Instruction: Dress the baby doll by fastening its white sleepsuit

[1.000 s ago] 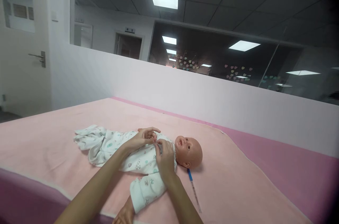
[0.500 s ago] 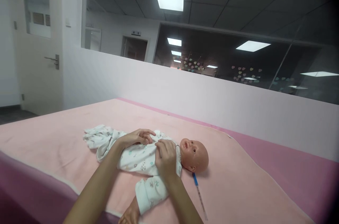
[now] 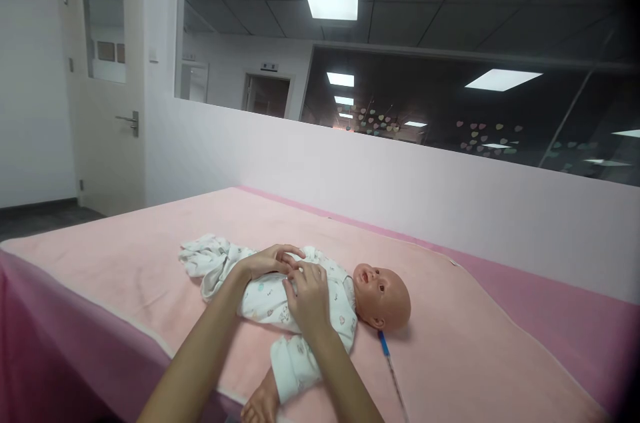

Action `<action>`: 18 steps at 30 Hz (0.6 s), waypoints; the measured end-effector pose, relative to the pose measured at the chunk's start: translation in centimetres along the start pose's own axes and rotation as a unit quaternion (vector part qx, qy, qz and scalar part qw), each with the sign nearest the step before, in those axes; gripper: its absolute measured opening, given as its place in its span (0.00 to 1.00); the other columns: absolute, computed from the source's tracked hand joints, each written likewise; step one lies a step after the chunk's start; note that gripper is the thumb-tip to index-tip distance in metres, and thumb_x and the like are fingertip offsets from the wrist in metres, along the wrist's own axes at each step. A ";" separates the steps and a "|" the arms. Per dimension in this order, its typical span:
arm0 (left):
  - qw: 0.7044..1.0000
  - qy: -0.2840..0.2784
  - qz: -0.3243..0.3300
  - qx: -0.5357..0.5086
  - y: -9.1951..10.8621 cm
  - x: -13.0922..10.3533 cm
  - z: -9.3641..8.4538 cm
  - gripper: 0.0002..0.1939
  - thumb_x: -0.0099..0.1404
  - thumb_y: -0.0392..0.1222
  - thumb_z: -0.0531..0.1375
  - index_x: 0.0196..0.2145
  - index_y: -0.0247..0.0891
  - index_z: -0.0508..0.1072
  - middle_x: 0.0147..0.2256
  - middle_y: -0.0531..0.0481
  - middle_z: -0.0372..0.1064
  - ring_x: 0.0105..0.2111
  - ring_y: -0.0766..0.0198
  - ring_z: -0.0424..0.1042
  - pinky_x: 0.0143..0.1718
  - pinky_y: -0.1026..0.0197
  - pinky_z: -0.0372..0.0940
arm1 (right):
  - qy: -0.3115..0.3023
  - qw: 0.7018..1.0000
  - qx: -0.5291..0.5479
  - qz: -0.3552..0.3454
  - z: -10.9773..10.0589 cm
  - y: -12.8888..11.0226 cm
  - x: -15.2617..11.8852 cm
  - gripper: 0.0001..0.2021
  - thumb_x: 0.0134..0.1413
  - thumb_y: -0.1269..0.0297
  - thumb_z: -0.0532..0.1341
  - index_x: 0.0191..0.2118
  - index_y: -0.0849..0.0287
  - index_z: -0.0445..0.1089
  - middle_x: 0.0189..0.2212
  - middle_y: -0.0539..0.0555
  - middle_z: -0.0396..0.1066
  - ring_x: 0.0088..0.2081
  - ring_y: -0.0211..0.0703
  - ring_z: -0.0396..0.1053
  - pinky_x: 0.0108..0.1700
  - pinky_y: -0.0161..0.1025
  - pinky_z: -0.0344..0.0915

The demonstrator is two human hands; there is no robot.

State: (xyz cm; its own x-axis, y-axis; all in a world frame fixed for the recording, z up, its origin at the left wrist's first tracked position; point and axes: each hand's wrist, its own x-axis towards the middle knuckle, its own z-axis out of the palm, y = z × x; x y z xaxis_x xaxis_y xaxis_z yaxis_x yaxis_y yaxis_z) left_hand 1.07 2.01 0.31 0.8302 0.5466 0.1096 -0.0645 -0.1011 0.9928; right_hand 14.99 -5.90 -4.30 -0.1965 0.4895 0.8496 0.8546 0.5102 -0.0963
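A baby doll (image 3: pixel 383 296) lies on its back, head to the right, on a pink padded surface. It wears a white patterned garment (image 3: pixel 265 303), whose loose leg end bunches at the left. My left hand (image 3: pixel 273 261) rests on the garment's middle, fingers bent around something I cannot make out. Close beside it, my right hand (image 3: pixel 307 290) lies over the doll's chest, its fingertips bent down at the cloth near the left fingers. Whatever the fingertips pinch is too small to tell.
A thin stick with a blue end (image 3: pixel 384 345) lies by the doll's head. Pink cloth (image 3: pixel 150 263) covers the surface, its edge hanging at the front left. A white wall with windows stands behind, a door (image 3: pixel 107 143) at the left.
The view has shifted, so the scene sits farther right. My right hand has moved left along the doll's chest, closer to my left hand, uncovering more of the upper garment.
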 end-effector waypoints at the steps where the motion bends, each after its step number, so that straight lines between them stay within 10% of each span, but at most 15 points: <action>1: 1.000 0.002 -0.001 -0.002 -0.1 0.0 -0.1 0.23 0.48 0.31 0.62 0.44 0.36 0.66 0.32 0.48 0.71 0.31 0.67 0.69 0.36 0.64 0.60 | 0.002 1.000 0.002 -0.002 0.0 0.0 0.0 0.05 0.52 0.69 0.54 0.36 0.58 0.65 0.37 0.54 0.64 0.41 0.43 0.60 0.48 0.46 0.54; 18: 0.998 0.000 0.040 -0.050 -1.1 0.3 -0.3 0.34 0.51 0.33 0.62 0.54 0.40 0.55 0.35 0.48 0.66 0.37 0.66 0.66 0.39 0.62 0.60 | 0.019 0.995 0.029 0.092 -0.2 -0.1 0.0 0.05 0.55 0.64 0.54 0.36 0.59 0.61 0.34 0.52 0.66 0.36 0.42 0.60 0.43 0.43 0.52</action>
State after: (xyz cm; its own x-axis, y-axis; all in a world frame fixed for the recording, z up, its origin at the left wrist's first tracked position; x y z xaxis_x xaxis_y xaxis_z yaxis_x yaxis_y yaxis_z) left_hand 1.18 2.57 -0.72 0.8203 0.5401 0.1881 -0.1844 -0.0614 0.9809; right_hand 15.03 -6.11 -4.19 -0.0193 0.5516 0.8339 0.8445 0.4554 -0.2817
